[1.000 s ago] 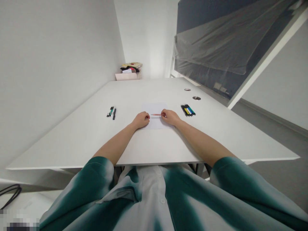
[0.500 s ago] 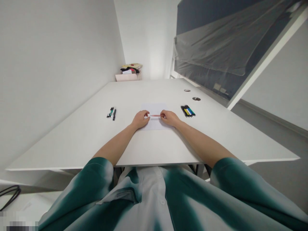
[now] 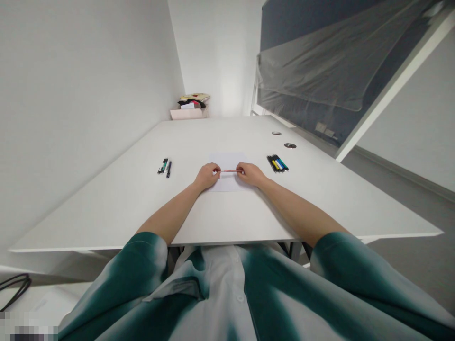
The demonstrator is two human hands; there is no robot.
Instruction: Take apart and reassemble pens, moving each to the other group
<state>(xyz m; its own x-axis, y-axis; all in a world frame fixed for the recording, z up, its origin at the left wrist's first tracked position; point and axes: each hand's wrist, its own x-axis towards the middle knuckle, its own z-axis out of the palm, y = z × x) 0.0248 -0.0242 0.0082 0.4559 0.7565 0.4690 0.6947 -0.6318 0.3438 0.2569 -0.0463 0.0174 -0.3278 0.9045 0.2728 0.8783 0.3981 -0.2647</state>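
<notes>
A slim reddish pen [image 3: 229, 170] lies level between my two hands, just over a white sheet of paper [image 3: 229, 185]. My right hand [image 3: 251, 174] pinches its right end between thumb and fingertips. At the left end, the thumb and fingers of my left hand [image 3: 206, 176] are closed around the tip. Both ends are covered by my fingers, so I cannot see whether a cap is on it. Both wrists rest low near the paper's side edges.
Several pens [image 3: 164, 166] lie to the left on the white table [image 3: 227, 218]. A row of pens with coloured barrels [image 3: 278, 164] lies to the right. Round metal grommets [image 3: 290, 146] sit toward the back right. A pinkish box [image 3: 186, 114] with items stands at the far end.
My left fingers have closed from a loose, parted curve onto the pen's tip, which showed before between the hands. My right hand keeps its hold with hardly any movement.
</notes>
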